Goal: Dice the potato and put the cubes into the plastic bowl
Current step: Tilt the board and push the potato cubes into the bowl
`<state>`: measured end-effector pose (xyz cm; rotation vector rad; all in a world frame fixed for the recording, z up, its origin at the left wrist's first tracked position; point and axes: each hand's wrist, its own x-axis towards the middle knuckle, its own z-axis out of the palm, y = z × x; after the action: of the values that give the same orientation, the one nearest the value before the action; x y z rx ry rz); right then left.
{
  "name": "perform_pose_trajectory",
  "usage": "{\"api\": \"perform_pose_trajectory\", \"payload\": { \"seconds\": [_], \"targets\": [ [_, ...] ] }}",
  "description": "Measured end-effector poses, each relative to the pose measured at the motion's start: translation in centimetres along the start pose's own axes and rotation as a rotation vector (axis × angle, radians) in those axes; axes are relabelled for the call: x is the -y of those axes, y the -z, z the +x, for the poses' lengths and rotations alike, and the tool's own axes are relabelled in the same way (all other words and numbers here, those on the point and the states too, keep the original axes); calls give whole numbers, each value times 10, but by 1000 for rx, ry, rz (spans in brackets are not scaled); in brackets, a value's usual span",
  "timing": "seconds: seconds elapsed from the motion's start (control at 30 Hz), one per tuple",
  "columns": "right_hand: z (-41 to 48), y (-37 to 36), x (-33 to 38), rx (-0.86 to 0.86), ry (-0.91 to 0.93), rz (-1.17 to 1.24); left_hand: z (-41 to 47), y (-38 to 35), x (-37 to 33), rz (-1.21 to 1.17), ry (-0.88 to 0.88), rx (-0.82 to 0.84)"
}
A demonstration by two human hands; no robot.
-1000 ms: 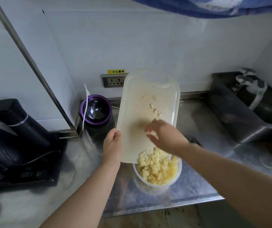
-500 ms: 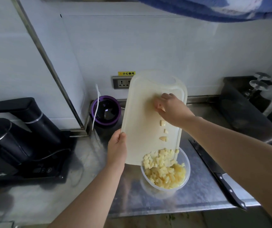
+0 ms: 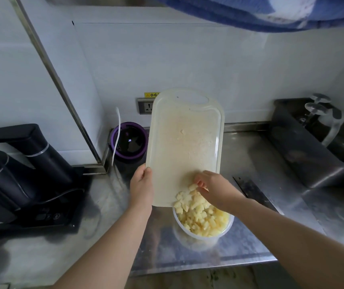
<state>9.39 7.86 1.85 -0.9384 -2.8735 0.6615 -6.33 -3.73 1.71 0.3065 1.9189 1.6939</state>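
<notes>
A translucent white cutting board point(image 3: 184, 147) is tilted steeply, its lower edge over a clear plastic bowl point(image 3: 227, 230) on the steel counter. My left hand point(image 3: 141, 187) grips the board's lower left edge. At the board's lower right my right hand point(image 3: 214, 189) lies with its fingers against the surface, touching pale yellow potato cubes point(image 3: 196, 215) that heap in the bowl and on the board's bottom edge. One small potato scrap point(image 3: 182, 132) clings higher up on the board.
A knife point(image 3: 252, 190) lies on the counter right of the bowl. A purple-rimmed round appliance point(image 3: 128, 143) stands behind the board, a black kettle set point(image 3: 16, 174) at the left, a dark sink with a glass jug point(image 3: 325, 124) at the right. The counter's front edge runs just below the bowl.
My right hand has swept from the board's upper part down to its bottom edge, pushing the loose cubes toward the bowl. The left hand keeps its hold on the board.
</notes>
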Motion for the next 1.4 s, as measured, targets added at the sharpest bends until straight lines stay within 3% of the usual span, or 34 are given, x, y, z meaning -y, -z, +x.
{"api": "perform_pose_trajectory", "payload": {
  "seconds": [0.1, 0.27, 0.33, 0.57, 0.83, 1.1, 1.17, 1.33, 1.4],
  "targets": [
    [-1, 19, 5, -2, 24, 16, -4, -1, -3, 7, -24, 24],
    [45, 78, 33, -403, 113, 125, -9, -3, -6, 6, -45, 74],
    [65, 88, 36, -446, 72, 130, -10, -4, -6, 8, -43, 95],
    [64, 66, 38, -255, 38, 54, -11, -7, -4, -22, -22, 89],
    [9, 10, 34, 54, 215, -169, -8, -11, -6, -31, -11, 32],
    [-26, -23, 18, 187, 207, -255, -8, -12, -2, -27, -22, 14],
    [-29, -14, 17, 127, 202, -144, -9, -11, -3, -6, -26, 7],
    [-22, 22, -13, -297, -13, 54, -12, -8, -5, -4, -49, 19],
    [-22, 24, -26, -305, -99, 63, -14, -7, -5, -11, -44, 15]
  ]
}}
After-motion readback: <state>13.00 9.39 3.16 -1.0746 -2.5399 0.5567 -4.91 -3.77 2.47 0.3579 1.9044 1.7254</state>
